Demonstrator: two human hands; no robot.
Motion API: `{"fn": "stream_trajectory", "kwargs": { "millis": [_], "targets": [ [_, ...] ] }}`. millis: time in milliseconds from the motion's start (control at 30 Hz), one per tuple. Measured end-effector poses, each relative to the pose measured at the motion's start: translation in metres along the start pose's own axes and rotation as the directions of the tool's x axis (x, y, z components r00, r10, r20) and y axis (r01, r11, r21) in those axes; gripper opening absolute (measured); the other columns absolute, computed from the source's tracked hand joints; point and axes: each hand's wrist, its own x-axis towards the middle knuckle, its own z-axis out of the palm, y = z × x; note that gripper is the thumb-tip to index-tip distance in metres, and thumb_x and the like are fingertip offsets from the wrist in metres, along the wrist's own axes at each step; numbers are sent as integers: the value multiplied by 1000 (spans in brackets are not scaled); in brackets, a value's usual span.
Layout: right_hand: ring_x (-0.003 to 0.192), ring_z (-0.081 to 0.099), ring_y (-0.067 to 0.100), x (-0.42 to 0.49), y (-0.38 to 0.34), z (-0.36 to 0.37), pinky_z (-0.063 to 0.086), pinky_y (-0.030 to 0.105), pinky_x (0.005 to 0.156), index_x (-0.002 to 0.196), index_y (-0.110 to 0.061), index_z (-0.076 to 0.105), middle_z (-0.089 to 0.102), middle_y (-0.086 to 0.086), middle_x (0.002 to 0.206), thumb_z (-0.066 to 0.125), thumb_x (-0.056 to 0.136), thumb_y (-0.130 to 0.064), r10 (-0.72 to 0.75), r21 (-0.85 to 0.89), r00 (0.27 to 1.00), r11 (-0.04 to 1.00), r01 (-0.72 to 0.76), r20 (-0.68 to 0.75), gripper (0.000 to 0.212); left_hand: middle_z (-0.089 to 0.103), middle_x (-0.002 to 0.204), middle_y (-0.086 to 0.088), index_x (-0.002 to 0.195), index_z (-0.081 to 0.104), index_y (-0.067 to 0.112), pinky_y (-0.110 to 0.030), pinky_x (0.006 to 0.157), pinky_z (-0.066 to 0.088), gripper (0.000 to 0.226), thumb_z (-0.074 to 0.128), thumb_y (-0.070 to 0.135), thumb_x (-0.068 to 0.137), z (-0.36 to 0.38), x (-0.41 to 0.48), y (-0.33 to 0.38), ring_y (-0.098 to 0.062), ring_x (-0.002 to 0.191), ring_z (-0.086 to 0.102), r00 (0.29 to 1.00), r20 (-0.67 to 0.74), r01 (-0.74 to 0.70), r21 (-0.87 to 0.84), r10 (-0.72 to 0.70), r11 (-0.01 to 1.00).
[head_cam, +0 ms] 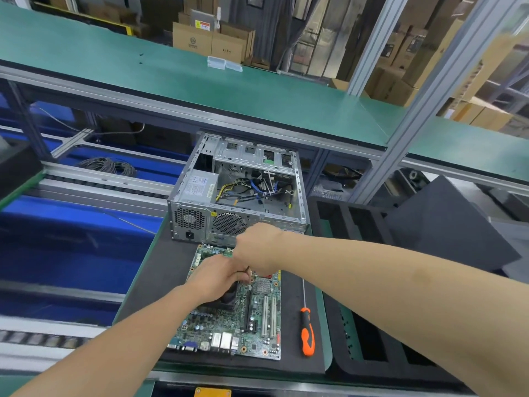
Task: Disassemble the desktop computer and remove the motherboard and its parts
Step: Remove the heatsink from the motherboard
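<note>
The green motherboard [252,319] lies flat on a dark foam mat [160,285], in front of the opened grey computer case [237,193]. My left hand [214,277] rests over the black CPU cooler [229,299] near the board's middle, fingers curled round a small thin part at its far edge. Just beyond it, my right hand [257,247] is bent down over the board's far end, and its fingers are hidden beneath the hand. Loose yellow, blue and black cables lie inside the case beside the power supply [199,186].
An orange-handled screwdriver [307,328] lies on the mat right of the board. Black foam trays [355,224] with slots stand to the right. A green shelf [200,81] runs overhead, with metal uprights on the right. Blue conveyor lanes run on the left.
</note>
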Motion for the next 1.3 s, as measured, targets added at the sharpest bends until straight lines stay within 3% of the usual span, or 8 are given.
{"fn": "stream_trajectory", "kwargs": {
  "millis": [167,300,533,700,933,1100,1200,1300],
  "targets": [
    [36,51,15,21,17,-3,40,19,39,74,-3,56,59,4,50,49,102,-34,210,575,844,650,-497,493,43,65,67,10,91,75,32,-27,57,37,24,57,42,104,-5,-4,3,-14,66,59,999,-18,-31,-26,31,999],
    [47,19,9,34,23,4,20,18,52,128,-3,60,52,3,75,30,111,-34,45,478,546,427,-768,837,46,64,73,7,84,67,23,-32,61,42,30,56,42,104,-5,-3,4,-14,69,57,997,-10,-71,-1,71,998],
    [62,61,15,32,15,-1,56,33,72,66,-8,56,64,-2,48,47,105,-22,119,369,868,871,-325,483,42,71,78,10,100,74,35,-26,62,45,28,51,50,104,-1,1,-1,-13,72,63,999,4,-36,13,36,999],
    [63,45,21,17,1,-6,37,33,50,111,-12,64,48,3,88,57,100,-22,150,136,975,976,-172,162,17,77,93,12,106,73,35,-31,75,51,29,48,50,105,2,3,-4,-12,87,69,1000,6,-24,13,24,1000],
    [58,45,19,7,-4,-6,41,33,52,109,-18,66,34,0,71,61,99,-29,1,-22,999,1000,0,50,16,76,89,1,95,74,28,-35,72,54,35,52,55,101,6,3,-6,-19,80,69,1000,3,29,28,-29,999],
    [45,58,13,22,14,-4,47,24,49,81,-7,58,64,-1,54,57,97,-49,237,437,891,804,-403,387,44,69,72,10,93,76,36,-28,58,39,26,57,51,101,4,0,-5,-9,64,60,1000,-26,-18,-37,17,999],
    [42,30,7,36,22,0,25,15,46,112,-1,59,58,-3,71,29,111,-40,71,475,572,479,-738,817,49,61,71,12,82,69,32,-29,58,34,27,58,49,101,4,-1,-5,-9,66,56,998,-36,-57,-49,56,997],
    [46,21,8,43,23,5,19,18,54,146,-3,44,73,-4,105,32,112,-34,61,483,546,392,-783,835,47,61,73,14,80,63,40,-30,59,38,25,56,51,102,4,0,-4,-8,68,57,998,-18,-62,-66,61,996]
  ]
}}
